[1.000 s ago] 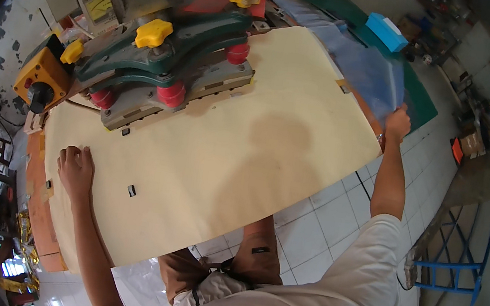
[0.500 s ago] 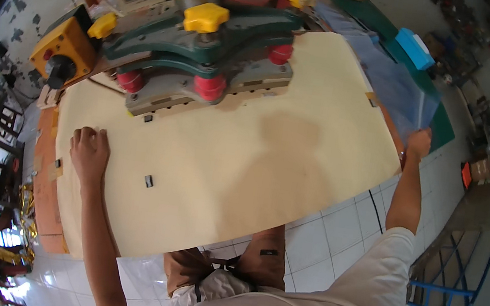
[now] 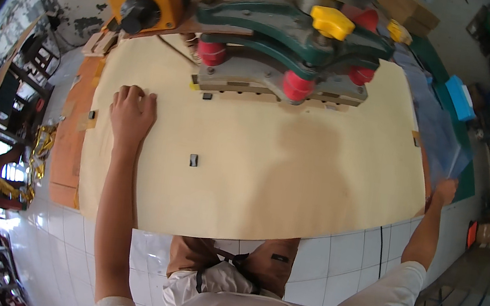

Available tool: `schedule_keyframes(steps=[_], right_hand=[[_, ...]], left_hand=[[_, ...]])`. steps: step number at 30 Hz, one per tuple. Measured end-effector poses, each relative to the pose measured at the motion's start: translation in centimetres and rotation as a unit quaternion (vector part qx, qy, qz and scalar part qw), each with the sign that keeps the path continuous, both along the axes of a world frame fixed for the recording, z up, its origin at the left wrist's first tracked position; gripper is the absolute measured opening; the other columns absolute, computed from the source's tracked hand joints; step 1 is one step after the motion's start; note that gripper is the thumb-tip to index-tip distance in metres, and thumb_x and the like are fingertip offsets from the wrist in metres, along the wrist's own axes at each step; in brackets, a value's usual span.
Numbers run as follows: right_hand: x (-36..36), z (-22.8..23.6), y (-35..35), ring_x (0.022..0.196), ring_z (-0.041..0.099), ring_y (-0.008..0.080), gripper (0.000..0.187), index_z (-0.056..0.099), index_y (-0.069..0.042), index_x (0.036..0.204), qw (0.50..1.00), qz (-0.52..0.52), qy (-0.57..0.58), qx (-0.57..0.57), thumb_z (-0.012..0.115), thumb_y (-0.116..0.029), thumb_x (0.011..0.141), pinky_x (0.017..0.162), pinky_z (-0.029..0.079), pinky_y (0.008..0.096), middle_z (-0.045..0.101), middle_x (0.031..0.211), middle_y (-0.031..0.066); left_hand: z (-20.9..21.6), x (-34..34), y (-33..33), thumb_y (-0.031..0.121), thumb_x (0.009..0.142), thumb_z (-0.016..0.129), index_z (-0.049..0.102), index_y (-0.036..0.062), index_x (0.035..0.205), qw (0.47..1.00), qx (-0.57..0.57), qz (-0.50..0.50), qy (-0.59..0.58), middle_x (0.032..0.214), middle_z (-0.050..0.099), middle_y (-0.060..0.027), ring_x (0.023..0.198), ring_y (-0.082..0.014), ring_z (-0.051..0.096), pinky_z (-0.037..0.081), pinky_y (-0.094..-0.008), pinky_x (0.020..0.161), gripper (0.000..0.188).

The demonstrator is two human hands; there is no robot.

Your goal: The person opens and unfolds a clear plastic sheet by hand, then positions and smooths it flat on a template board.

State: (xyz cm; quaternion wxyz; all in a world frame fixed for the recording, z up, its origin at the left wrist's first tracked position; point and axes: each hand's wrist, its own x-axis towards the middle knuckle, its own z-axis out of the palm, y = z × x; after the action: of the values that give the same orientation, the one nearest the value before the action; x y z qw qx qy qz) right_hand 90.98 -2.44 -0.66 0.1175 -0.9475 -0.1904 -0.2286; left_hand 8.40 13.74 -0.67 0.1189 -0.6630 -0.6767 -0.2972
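Observation:
A large cream sheet (image 3: 221, 193) covers the board in front of me. My left hand (image 3: 132, 114) rests on its left part, fingers bent and a little apart, holding nothing. Small dark blocks (image 3: 194, 160) lie on the sheet to the right of this hand. Far to the right, my right hand (image 3: 445, 190) is closed on the near end of a bluish see-through plastic sheet (image 3: 439, 132), beside the board's right edge. Above the back of the cream sheet stands a press head (image 3: 284, 87) with green arms, red round mounts and yellow knobs.
An orange control box (image 3: 144, 0) with a black dial sits at the back left. A blue box (image 3: 461, 98) lies on a green mat (image 3: 465, 193) at the right. Brown board (image 3: 67, 157) shows along the left edge; white floor tiles (image 3: 330, 254) lie below.
My view has turned, so the press, sheet and board appear farther right and more level. Both hands keep roughly the same places relative to the sheets.

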Motion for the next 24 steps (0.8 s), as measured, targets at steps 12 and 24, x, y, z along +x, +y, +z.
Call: schedule_keyframes(steps=[12, 24], right_hand=[[-0.3, -0.4, 0.3, 0.105, 0.064, 0.0396, 0.036, 0.052, -0.002, 0.123, 0.999, -0.013, -0.017, -0.037, 0.054, -0.023, 0.094, 0.087, 0.055, 0.0491, 0.060, 0.121, 0.0211], [0.9, -1.2, 0.0, 0.094, 0.068, 0.0357, 0.022, 0.062, 0.005, 0.105, 0.989, -0.024, -0.141, 0.032, 0.055, -0.011, 0.092, 0.076, 0.060, 0.0442, 0.060, 0.109, 0.0222]], left_hand=[[-0.1, -0.1, -0.5, 0.028, 0.086, 0.066, 0.064, 0.0059, 0.094, 1.000, -0.004, 0.000, -0.006, 0.097, 0.061, -0.0107, 0.098, -0.0321, 0.058, 0.045, -0.0448, 0.082, 0.023], [-0.8, -0.4, -0.1, 0.029, 0.085, 0.066, 0.062, 0.0085, 0.090, 1.000, 0.013, -0.010, -0.002, 0.097, 0.060, -0.0070, 0.096, -0.0290, 0.057, 0.043, -0.0442, 0.080, 0.021]])
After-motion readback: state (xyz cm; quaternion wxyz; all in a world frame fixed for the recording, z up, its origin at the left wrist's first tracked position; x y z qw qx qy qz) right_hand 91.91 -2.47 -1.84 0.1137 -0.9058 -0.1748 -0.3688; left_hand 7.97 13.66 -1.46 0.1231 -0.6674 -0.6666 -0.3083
